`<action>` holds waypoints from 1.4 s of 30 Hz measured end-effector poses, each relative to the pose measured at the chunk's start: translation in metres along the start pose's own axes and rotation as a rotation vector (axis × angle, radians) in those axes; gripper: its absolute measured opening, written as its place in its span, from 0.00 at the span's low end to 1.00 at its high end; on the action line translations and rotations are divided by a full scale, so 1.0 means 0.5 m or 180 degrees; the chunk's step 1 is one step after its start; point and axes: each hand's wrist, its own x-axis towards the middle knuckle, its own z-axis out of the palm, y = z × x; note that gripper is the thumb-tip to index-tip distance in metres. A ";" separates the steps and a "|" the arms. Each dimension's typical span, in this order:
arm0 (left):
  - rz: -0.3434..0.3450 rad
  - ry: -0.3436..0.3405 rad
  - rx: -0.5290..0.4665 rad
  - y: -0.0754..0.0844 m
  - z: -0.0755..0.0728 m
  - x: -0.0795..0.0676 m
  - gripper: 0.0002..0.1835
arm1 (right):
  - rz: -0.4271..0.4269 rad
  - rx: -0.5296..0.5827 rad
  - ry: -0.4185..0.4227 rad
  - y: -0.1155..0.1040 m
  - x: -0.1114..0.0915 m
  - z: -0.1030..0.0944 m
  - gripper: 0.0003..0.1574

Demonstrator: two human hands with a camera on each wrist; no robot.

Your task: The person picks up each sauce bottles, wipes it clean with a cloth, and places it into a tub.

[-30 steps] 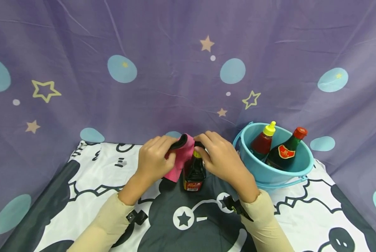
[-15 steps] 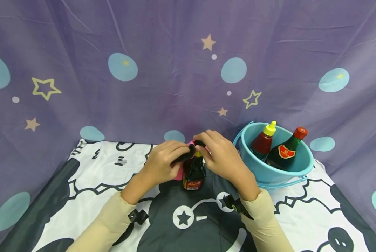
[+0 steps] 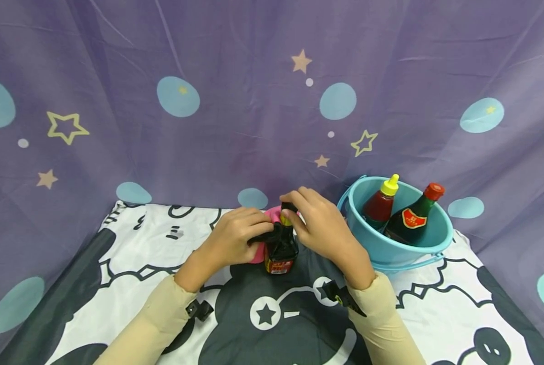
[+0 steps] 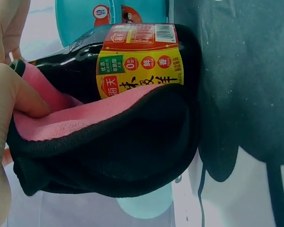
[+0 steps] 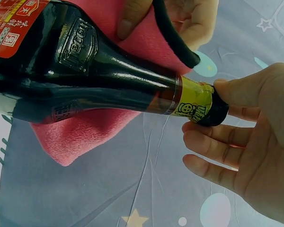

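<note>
A dark soy sauce bottle point(image 3: 281, 251) stands upright on the patterned cloth, its red and yellow label point(image 4: 137, 61) facing the left wrist camera. My right hand point(image 3: 315, 223) pinches the black cap point(image 5: 220, 108) above the yellow neck band, thumb on one side and fingertips on the other. My left hand point(image 3: 240, 235) grips a pink cleaning cloth point(image 5: 94, 132) with a black border and black reverse. That cloth wraps around the far and left sides of the bottle, and its pink face point(image 4: 75, 124) lies against the glass. Part of the cloth is hidden behind the bottle.
To the right, a light blue bucket point(image 3: 392, 256) holds a red sauce bottle point(image 3: 377, 208) with a yellow nozzle and a green bottle point(image 3: 410, 220) with a red cap. A purple curtain point(image 3: 253, 101) hangs behind the table, which has a black and white cover point(image 3: 148, 253).
My left hand has moved right and slightly down, bringing the pink cloth in from beside the bottle to around it. My right hand keeps its pinch on the cap.
</note>
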 end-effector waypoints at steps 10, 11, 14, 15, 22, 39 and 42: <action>0.0112 -0.0186 0.0180 -0.001 0.000 -0.001 0.19 | 0.0021 0.0006 0.0009 0.002 0.000 0.000 0.14; 0.0133 -0.0228 0.0219 -0.001 0.000 0.000 0.19 | 0.0020 0.0005 0.0008 0.002 0.001 -0.001 0.14; 0.0174 -0.0361 0.0320 0.000 -0.002 0.003 0.18 | 0.0026 0.0009 -0.0006 0.001 0.003 -0.003 0.14; 0.0181 -0.0398 0.0344 0.001 -0.003 0.003 0.18 | 0.0031 0.0013 -0.0016 0.001 0.004 -0.003 0.14; 0.0165 -0.0647 0.0469 0.004 -0.007 0.005 0.19 | 0.0028 0.0014 -0.0058 0.000 0.007 -0.002 0.14; -0.0138 -0.1144 0.0570 0.018 -0.005 -0.002 0.17 | -0.0233 -0.0475 0.0202 0.004 0.001 0.012 0.12; -0.0155 -0.1188 0.0587 0.018 -0.005 -0.002 0.17 | -0.0239 -0.0518 0.0209 0.003 0.001 0.010 0.13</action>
